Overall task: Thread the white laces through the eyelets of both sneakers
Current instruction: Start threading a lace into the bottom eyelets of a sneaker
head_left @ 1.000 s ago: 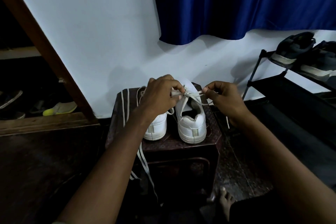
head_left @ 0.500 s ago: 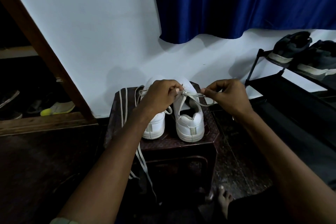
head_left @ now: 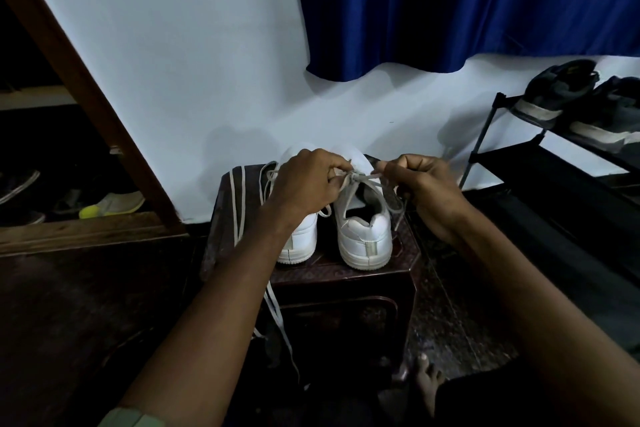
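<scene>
Both hands pinch the lace [head_left: 360,180] over right sneaker [head_left: 365,236] nr stool's [head_left: 346,274] front edge: left hand [head_left: 308,184], right hand [head_left: 420,184]. Lace is limp, light; prob best gripped nr tips.

Left grip [head_left: 308,180], right grip [head_left: 422,184] pinching (fingers curled), forearms converging.

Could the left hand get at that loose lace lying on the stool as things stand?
Probably yes: the loose lace lies uncovered just beside the left hand, with nothing between. But that hand now pinches the right sneaker's lace and must release first.
</scene>
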The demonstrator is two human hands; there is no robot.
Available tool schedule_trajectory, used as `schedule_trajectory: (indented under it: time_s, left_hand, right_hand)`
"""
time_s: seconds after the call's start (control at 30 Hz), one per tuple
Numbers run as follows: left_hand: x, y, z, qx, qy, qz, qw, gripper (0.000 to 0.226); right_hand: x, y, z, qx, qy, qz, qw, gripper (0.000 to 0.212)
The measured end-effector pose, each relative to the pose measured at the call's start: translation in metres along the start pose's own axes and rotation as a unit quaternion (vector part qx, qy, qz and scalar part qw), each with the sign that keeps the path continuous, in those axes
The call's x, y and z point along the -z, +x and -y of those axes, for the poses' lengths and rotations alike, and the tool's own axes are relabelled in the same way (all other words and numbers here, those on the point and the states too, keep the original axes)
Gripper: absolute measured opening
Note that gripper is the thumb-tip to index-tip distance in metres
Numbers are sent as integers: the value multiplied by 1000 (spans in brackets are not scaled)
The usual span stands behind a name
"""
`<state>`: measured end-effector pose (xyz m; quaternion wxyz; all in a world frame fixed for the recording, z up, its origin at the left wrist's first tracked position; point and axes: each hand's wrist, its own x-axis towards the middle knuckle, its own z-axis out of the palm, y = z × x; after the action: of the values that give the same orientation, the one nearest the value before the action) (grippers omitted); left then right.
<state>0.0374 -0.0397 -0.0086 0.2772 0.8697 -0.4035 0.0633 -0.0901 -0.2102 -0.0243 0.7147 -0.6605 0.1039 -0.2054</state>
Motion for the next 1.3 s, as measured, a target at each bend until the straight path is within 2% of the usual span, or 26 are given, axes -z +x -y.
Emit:
schedule_trajectory:
  time_s: [0.13,0.2,0.3,0.37,0.43,0.47,0.53,0.57,0.6,0.63,0.7,0.73,0.77,0.83,0.87,0.93,1.0,1.03,1.1,1.17,1.2,1.23,1.27,1.3]
  left_hand:
    - [0,0,-1,-9,34,-41,999,14]
    - [-2,2,0,-12,14,-49,999,12]
    - [-6,8,5,-13,-57,-58,997,35]
    - [-6,14,9,24,-140,-77,987,45]
    - [3,15,3,113,-304,-92,941,44]
    - [7,15,-1,143,-396,-96,902,42]
    - [14,15,-9,169,-569,-98,799,40]
    - [16,15,-10,177,-612,-103,764,39]
    - [17,15,-10,176,-613,-114,762,38]
    - [17,15,-7,169,-557,-134,802,38]
    - [14,15,5,109,-331,-176,921,40]
    - [12,14,10,71,-214,-175,959,38]
    - [12,12,11,46,-121,-154,980,34]
    - [12,6,11,15,-9,-95,995,31]
    - [10,5,10,3,23,-69,997,33]
    - [5,2,9,-15,63,-45,997,29]
    - [1,2,7,-15,75,-48,996,35]
    - [1,2,7,-10,76,-53,996,44]
    - [0,4,5,8,54,-71,996,58]
    - [0,7,0,23,-41,-84,995,59]
    - [0,9,-2,34,-115,-89,989,57]
    - [1,11,-5,61,-208,-86,972,53]
    - [2,13,-9,101,-316,-73,940,48]
    - [5,14,-13,138,-421,-53,895,46]
  right_hand:
    - [-12,3,0,-10,67,-20,997,39]
    - [-12,4,1,-15,87,-30,996,40]
    - [-14,4,-2,-8,64,-52,997,40]
    - [-19,5,-4,7,44,-68,997,41]
    - [-25,6,-6,15,35,-79,996,42]
    - [-26,7,-7,19,32,-83,996,40]
    - [-28,8,-6,30,26,-89,995,39]
    - [-27,9,-4,35,35,-98,994,40]
    - [-24,11,-2,35,57,-113,991,40]
    - [-19,13,0,28,89,-131,987,41]
    - [-9,15,6,-4,152,-158,976,41]
    - [-5,16,9,-20,160,-161,974,40]
    - [-1,15,11,-26,134,-159,978,39]
    - [8,12,15,25,-45,-137,989,37]
    - [12,10,17,71,-173,-108,976,36]
    - [16,9,19,109,-382,-24,917,34]
    - [16,9,14,91,-467,21,879,34]
    - [16,8,10,93,-459,22,883,34]
    - [10,7,4,91,-331,19,939,35]
    - [2,9,4,32,-100,-14,994,32]
    - [-3,10,5,-17,27,-22,999,34]
    - [-6,10,7,-61,150,-19,987,40]
    - [-9,11,7,-85,253,-15,964,47]
    - [-11,11,9,-91,323,-24,942,51]
